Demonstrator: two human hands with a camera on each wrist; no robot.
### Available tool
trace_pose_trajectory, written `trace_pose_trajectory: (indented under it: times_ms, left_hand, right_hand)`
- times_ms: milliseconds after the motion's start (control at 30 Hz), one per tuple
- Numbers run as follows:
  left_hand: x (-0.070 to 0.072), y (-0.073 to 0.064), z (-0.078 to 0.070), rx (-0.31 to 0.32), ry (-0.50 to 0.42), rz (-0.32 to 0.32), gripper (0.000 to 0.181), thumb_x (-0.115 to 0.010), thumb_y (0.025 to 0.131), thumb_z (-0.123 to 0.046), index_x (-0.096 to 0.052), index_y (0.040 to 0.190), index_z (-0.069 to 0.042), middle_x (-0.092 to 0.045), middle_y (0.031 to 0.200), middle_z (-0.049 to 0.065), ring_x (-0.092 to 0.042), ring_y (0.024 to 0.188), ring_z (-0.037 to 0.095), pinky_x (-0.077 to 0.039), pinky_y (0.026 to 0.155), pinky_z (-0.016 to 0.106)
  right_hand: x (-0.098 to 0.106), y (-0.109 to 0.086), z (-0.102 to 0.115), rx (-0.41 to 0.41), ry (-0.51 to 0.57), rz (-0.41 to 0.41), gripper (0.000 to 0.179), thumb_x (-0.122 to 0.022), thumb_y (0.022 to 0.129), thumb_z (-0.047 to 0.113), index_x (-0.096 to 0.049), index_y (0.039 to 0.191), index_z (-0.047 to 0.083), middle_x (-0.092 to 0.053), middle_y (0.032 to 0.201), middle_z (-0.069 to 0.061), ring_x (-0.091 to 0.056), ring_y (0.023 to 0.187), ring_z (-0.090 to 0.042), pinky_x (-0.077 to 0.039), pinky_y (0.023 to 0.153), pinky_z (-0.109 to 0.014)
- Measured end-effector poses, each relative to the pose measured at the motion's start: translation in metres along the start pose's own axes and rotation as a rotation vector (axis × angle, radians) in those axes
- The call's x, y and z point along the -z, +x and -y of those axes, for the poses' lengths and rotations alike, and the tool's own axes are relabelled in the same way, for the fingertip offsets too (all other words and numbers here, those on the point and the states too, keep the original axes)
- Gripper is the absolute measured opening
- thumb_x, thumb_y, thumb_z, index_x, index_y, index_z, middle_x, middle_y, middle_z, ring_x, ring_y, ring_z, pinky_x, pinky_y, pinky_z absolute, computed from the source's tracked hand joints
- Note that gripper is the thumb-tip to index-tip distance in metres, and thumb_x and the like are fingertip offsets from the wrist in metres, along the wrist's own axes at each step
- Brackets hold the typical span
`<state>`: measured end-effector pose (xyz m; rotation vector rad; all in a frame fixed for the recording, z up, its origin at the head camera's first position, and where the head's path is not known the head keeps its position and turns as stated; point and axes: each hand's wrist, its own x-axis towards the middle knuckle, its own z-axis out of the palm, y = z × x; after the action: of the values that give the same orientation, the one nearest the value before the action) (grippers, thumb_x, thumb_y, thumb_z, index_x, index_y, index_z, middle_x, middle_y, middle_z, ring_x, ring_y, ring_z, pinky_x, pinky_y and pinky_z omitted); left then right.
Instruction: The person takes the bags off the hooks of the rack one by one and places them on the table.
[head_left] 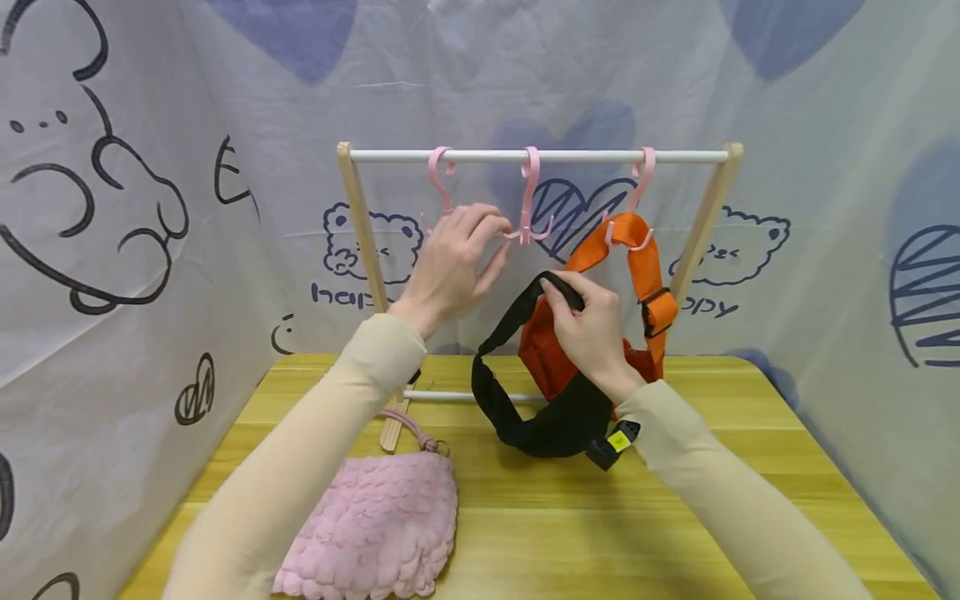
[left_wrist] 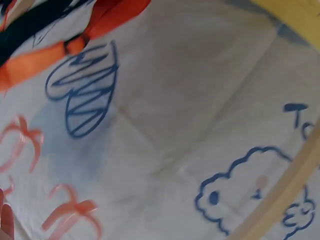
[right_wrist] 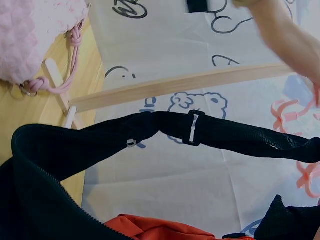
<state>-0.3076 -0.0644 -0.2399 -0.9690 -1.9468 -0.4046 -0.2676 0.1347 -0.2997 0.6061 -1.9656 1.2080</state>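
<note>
My right hand (head_left: 592, 329) pinches the strap of a black zippered bag (head_left: 558, 425), which hangs below in a loop. In the right wrist view the strap (right_wrist: 230, 132) stretches across, with a buckle on it. My left hand (head_left: 453, 258) is raised to the middle pink hook (head_left: 527, 200), its thumb and fingertips pinching the hook's left prong. Behind the black bag, a red-orange bag (head_left: 546, 354) hangs by its orange strap (head_left: 643, 267) from the right pink hook (head_left: 643, 179). The black bag covers part of it.
A rack with a white bar (head_left: 585, 156) and wooden posts (head_left: 705, 225) stands on the wooden table (head_left: 510, 533). The left pink hook (head_left: 438, 175) is partly behind my left hand. A pink puffy handbag (head_left: 382, 525) lies front left. Patterned cloth (head_left: 465, 75) surrounds the table.
</note>
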Motion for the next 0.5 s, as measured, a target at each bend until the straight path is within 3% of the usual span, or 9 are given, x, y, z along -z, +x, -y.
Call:
trace_pose_trajectory:
  times_ms: [100, 200, 400, 500]
  left_hand:
    - [-0.007, -0.022, -0.001, -0.006, -0.040, 0.026, 0.019, -0.061, 0.098, -0.016, -0.064, 0.113, -0.005, -0.066, 0.116, 0.012, -0.064, 0.105, 0.027, -0.053, 0.097, 0.038]
    - [-0.012, -0.043, -0.002, 0.039, -0.074, 0.093, 0.023, -0.059, 0.100, -0.019, -0.062, 0.119, -0.006, -0.065, 0.118, 0.010, -0.066, 0.099, 0.025, -0.056, 0.088, 0.035]
    - [-0.016, -0.080, -0.009, 0.234, -0.145, 0.333, 0.041, -0.052, 0.105, -0.034, -0.051, 0.140, -0.012, -0.061, 0.134, 0.007, -0.061, 0.067, 0.017, -0.057, 0.067, 0.034]
    - [-0.018, -0.093, -0.015, 0.328, -0.182, 0.432, 0.048, -0.051, 0.105, -0.042, -0.047, 0.145, -0.015, -0.059, 0.138, 0.006, -0.063, 0.067, 0.016, -0.057, 0.068, 0.035]
  right_hand:
    - [0.001, 0.000, 0.001, -0.021, 0.004, -0.011, 0.018, -0.066, 0.097, 0.011, -0.074, 0.108, -0.001, -0.076, 0.099, -0.017, -0.062, 0.074, -0.015, -0.050, 0.076, -0.007]
    - [0.002, 0.000, 0.003, -0.052, 0.023, -0.020, 0.018, -0.067, 0.097, 0.011, -0.075, 0.108, -0.001, -0.076, 0.100, -0.017, -0.062, 0.075, -0.012, -0.050, 0.075, -0.007]
    - [0.003, 0.000, 0.008, -0.090, 0.039, -0.025, 0.018, -0.068, 0.097, 0.013, -0.075, 0.108, 0.000, -0.076, 0.098, -0.017, -0.058, 0.074, -0.007, -0.050, 0.074, -0.009]
    - [0.003, -0.002, 0.009, -0.095, 0.027, -0.019, 0.019, -0.068, 0.097, 0.014, -0.075, 0.108, 0.001, -0.076, 0.099, -0.016, -0.058, 0.074, -0.007, -0.050, 0.075, -0.008]
